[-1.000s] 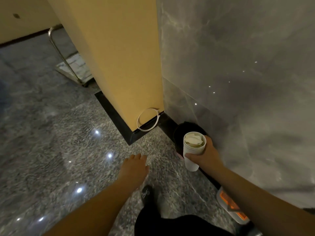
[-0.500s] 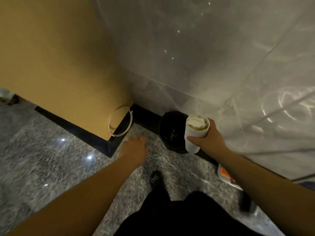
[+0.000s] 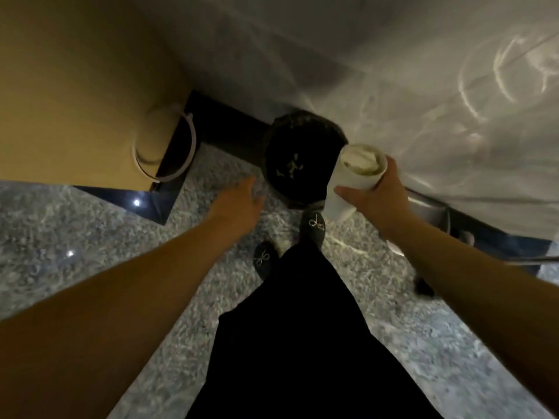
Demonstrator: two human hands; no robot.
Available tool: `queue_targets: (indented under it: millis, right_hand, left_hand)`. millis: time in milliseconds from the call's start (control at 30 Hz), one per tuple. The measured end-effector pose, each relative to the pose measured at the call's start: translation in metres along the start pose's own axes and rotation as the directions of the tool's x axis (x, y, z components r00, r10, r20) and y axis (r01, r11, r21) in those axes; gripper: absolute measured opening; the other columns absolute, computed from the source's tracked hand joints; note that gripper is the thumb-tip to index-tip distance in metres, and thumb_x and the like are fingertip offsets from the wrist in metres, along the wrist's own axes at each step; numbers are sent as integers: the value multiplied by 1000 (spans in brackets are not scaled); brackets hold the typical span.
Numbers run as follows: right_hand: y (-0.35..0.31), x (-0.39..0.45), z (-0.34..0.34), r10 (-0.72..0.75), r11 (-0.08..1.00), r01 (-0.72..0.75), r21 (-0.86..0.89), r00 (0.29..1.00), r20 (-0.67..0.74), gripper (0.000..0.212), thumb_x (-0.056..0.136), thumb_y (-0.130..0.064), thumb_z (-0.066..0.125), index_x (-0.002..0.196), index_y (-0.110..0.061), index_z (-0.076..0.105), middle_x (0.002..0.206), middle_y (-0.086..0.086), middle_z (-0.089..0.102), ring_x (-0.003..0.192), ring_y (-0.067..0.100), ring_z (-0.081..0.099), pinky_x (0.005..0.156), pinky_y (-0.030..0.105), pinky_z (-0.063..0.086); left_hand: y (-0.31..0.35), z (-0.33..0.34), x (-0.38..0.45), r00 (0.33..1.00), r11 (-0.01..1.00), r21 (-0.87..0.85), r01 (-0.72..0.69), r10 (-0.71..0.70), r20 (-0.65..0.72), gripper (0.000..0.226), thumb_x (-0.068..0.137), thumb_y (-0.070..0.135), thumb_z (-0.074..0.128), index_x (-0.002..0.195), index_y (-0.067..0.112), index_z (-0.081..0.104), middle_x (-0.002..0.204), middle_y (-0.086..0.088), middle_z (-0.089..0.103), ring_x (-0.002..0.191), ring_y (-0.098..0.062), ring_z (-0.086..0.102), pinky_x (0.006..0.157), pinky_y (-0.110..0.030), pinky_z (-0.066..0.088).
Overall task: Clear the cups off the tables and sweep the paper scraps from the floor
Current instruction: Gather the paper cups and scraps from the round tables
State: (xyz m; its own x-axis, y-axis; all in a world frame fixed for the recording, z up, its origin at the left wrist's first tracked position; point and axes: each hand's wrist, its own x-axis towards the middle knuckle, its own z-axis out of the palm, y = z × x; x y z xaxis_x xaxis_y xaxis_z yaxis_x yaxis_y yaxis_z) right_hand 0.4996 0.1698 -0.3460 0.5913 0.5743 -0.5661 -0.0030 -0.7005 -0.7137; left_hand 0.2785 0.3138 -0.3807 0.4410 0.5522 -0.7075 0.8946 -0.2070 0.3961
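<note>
1. Movement since the frame half a second earlier was mostly the viewpoint's: the round black waste bin (image 3: 302,158) had drawn closer and sat larger in the head view, tucked where the black skirting met the grey marble wall (image 3: 393,71), with the yellow wall panel (image 3: 75,86) to its left. The person's two dark slip-on shoes with small pale bows (image 3: 313,225) had both come into sight on the speckled grey stone floor (image 3: 90,237), the forward one right at the bin's foot.

2. The tall white paper cup (image 3: 352,182) had stayed in the same grip but had come to the bin's right rim, tilted a little, its mouth facing up toward the camera. Crumpled pale paper filled the top of it. A few pale scraps lay at the bottom of the bin.

3. The right hand (image 3: 384,192) was wrapped round the cup's side, thumb across the near face and fingers curled behind it.

4. The left hand (image 3: 242,201) held nothing; its fingers were stretched out loosely, reaching toward the bin's left side, just short of it, over the floor.

5. A white cable loop (image 3: 184,146) hung against the skirting at the corner of the yellow panel, left of the bin.
</note>
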Motion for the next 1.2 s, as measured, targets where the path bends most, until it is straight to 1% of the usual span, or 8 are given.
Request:
queue_targets:
  millis: [200, 333, 533, 700, 833, 967, 1100, 1200]
  right_hand:
    - [28, 99, 61, -49, 996, 48, -75, 999, -6, 89, 68, -32, 85, 138, -18, 32, 125, -5, 50, 111, 12, 51, 90, 28, 45]
    - [55, 154, 89, -33, 994, 34, -108, 999, 8, 89, 70, -30, 84, 140, -15, 31, 133, 1, 51, 119, 18, 52, 97, 34, 47]
    - [95, 217, 113, -25, 987, 29, -157, 999, 24, 91, 71, -34, 83, 142, -16, 29, 132, -5, 49, 108, 2, 46, 85, 12, 39]
    - [112, 237, 120, -18, 989, 27, -147, 998, 57, 90, 72, -34, 82, 142, -18, 28, 129, -7, 49, 109, 5, 46, 86, 19, 40]
    - [110, 238, 111, 56, 974, -21, -224, 987, 153, 97, 74, -37, 80, 147, -26, 18, 137, 3, 49, 118, 16, 50, 86, 26, 40]
    - [104, 214, 85, 113, 959, -66, -276, 981, 160, 88, 76, -41, 76, 145, -30, 24, 124, -1, 52, 101, 17, 52, 77, 26, 42]
    - [94, 169, 51, 118, 943, -70, -325, 984, 131, 59, 84, -38, 69, 134, -25, 41, 101, -13, 59, 72, -3, 49, 47, 2, 35]
    - [80, 123, 22, 106, 944, -90, -318, 994, 33, 39, 88, -29, 64, 123, -21, 52, 79, -20, 51, 63, -4, 46, 46, -2, 33]
  left_hand:
    - [-26, 45, 106, 995, 992, -108, 63, -70, -69, 56, 101, 35, 46, 152, 21, 28, 146, -15, 44, 125, -38, 49, 95, -40, 42]
    - [-40, 78, 163, 992, 988, -128, 84, -95, -83, 63, 101, 36, 49, 154, 21, 20, 154, -14, 34, 130, -38, 45, 103, -44, 40]
    - [-48, 123, 217, 989, 971, -233, 49, -80, -124, 73, 97, 15, 58, 155, 30, 15, 136, -15, 53, 109, -36, 60, 75, -35, 46]
    - [-56, 136, 220, 968, 965, -256, 51, -111, -227, 72, 96, 13, 59, 153, 35, 22, 127, -13, 59, 106, -28, 61, 69, -16, 38]
    - [-52, 125, 212, 986, 972, -229, 58, -91, -136, 79, 95, 13, 60, 155, 36, 13, 128, -14, 60, 103, -32, 62, 72, -30, 46]
    - [-43, 106, 190, 990, 971, -225, 83, -106, -95, 78, 97, 14, 56, 155, 38, 10, 136, -12, 54, 106, -34, 60, 78, -42, 49]
    - [-33, 85, 153, 985, 973, -211, 93, -121, -125, 70, 96, 15, 52, 153, 38, 18, 145, -11, 45, 108, -37, 58, 74, -38, 43]
    - [-17, 62, 117, 990, 992, -122, 38, -54, -131, 62, 95, 13, 51, 150, 30, 28, 145, -11, 42, 106, -35, 56, 80, -39, 47]
